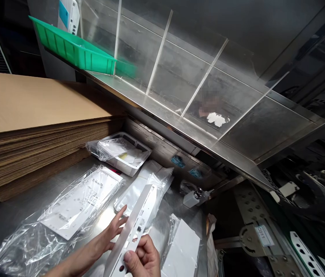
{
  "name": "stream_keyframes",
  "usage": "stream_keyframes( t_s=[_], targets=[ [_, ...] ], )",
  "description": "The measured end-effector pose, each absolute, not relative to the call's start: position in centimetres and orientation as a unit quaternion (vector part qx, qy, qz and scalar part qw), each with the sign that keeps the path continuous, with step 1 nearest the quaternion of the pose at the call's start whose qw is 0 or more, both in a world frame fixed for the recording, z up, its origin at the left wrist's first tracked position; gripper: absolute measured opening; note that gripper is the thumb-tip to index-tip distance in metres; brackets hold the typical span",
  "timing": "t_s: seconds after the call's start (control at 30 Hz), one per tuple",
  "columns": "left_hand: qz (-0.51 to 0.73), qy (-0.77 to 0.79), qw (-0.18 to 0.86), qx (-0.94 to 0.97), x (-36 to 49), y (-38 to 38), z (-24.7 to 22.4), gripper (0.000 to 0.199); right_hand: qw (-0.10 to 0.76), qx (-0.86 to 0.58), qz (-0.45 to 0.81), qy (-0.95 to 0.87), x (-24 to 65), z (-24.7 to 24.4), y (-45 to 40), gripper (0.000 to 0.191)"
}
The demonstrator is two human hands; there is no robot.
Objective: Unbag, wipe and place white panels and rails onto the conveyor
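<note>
My right hand [142, 257] grips a long, pale perforated sheet-metal strip [135, 227] near its lower end, and the strip slants up and to the right. My left hand [107, 236] lies just left of the strip, its fingers spread and at the strip's edge. Beneath and left of my hands, a white perforated metal panel [80, 204] lies in clear plastic film on the steel table [15, 215]. To the right of my hands is a white flat sheet in a clear bag [181, 246]. The strip's lowest end is cut off by the frame.
A tall stack of corrugated cardboard sheets [35, 130] stands at the left. A white tray with plastic wrap [119, 152] sits behind the bagged parts. Above are a green plastic bin [73, 48] and a steel-framed clear partition [179, 107]. Machinery [266, 238] lies right.
</note>
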State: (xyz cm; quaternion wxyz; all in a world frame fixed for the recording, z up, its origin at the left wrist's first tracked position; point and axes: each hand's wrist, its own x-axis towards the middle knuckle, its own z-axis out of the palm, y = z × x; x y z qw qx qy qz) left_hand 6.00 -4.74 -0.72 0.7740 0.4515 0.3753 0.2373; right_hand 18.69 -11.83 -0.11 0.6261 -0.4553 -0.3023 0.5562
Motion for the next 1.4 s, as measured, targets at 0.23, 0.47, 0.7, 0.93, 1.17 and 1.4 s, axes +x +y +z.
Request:
stream_keyframes(
  t_s=[0.23, 0.47, 0.7, 0.93, 1.17, 1.4],
  targets=[
    [0.218, 0.345, 0.737, 0.538, 4.0, -6.1, -1.0, 0.112, 0.616, -0.435, 0.568, -0.330, 17.4, -0.5, -10.9, 0.033],
    [0.202, 0.406, 0.740, 0.497, 2.6, -6.3, -0.5, 0.107, 0.602, -0.611, 0.353, -0.375, 25.2, 2.1, -7.0, 0.027],
    [0.199, 0.433, 0.732, 0.487, 1.9, -6.6, 0.2, 0.105, 0.543, -0.586, 0.359, -0.483, 25.9, 3.1, -4.2, 0.055],
    [0.203, 0.401, 0.770, 0.453, 1.9, -7.2, 1.1, 0.105, 0.522, -0.591, 0.397, -0.471, 22.2, 4.3, -3.6, 0.038],
    [0.180, 0.384, 0.799, 0.427, 2.2, -7.5, 0.5, 0.104, 0.567, -0.584, 0.403, -0.419, 23.6, 3.1, -3.2, 0.051],
    [0.170, 0.384, 0.787, 0.453, 2.3, -7.4, 0.2, 0.103, 0.573, -0.582, 0.399, -0.417, 23.3, 3.3, -3.9, 0.051]
  ],
)
